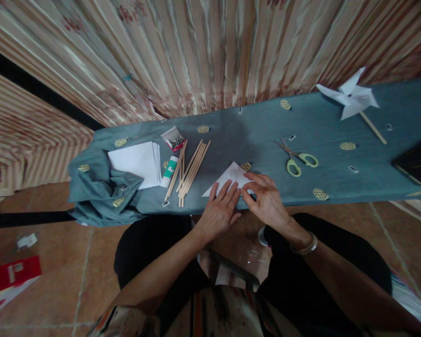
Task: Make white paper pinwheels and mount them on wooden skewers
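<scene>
A white sheet of paper [233, 172], folded into a triangle, lies at the front edge of the cloth-covered table. My left hand [219, 208] rests flat on its lower part, fingers stretched out. At the triangle's right side, my right hand [266, 199] has thumb and index finger closed together on the paper; part of that corner is hidden under the fingers. Several wooden sticks [194, 171] lie left of the paper, beside a glue stick [169, 171]. Scissors [296, 157] with light green handles lie partly open to the right.
A stack of white paper [135, 161] sits at the left, near a small open box of metal pins [175, 140]. Far right are a finished paper pinwheel [352, 96] on a stick and a dark phone-like object [419, 161]. A curtain [210, 56] hangs behind the table.
</scene>
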The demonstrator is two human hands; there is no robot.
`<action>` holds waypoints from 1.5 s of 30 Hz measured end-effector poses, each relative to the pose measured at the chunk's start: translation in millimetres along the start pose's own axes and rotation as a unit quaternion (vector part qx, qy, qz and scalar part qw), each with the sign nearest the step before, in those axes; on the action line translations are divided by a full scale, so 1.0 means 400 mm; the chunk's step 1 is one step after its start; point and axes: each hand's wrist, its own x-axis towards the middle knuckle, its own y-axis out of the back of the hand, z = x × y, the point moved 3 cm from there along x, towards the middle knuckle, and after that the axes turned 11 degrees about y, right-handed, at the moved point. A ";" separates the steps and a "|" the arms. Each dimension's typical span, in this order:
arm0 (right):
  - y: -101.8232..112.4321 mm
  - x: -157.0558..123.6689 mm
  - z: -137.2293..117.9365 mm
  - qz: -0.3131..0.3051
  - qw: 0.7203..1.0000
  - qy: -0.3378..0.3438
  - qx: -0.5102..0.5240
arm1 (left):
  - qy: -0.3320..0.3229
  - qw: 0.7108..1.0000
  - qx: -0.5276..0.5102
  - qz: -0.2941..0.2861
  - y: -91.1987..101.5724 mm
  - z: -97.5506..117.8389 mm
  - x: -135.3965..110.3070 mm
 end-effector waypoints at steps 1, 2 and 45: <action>-0.001 -0.001 0.002 0.000 1.000 -0.006 0.005 | 0.000 1.000 0.002 -0.001 0.001 0.000 0.000; -0.003 -0.001 0.004 0.000 1.000 -0.011 0.010 | 0.000 1.000 0.004 -0.001 0.001 0.001 0.000; 0.034 -0.124 0.145 0.060 0.998 -0.032 -0.018 | 0.104 0.993 0.045 0.040 0.040 -0.114 -0.177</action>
